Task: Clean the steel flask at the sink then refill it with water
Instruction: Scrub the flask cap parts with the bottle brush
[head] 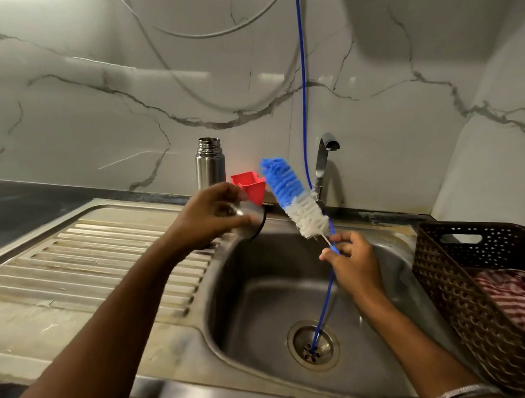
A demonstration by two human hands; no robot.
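My left hand [212, 214] curls around a round steel flask cap [251, 224] over the edge of the stainless steel sink [269, 289]. My right hand [352, 260] pinches the thin wire stem of a blue and white bristle bottle brush [294, 197], bristles tilted up. The cylindrical steel flask [210, 165] stands uncapped and upright on the tabletop behind the sink, beside a red plastic cup [250, 184]. I judge the flask rigid and slippery when wet; best gripped around mid-body.

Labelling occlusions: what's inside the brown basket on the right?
The brown basket holds a red-and-white striped cloth against its right side. Anything beneath the cloth is covered, and the frame edge cuts off the basket's far right.
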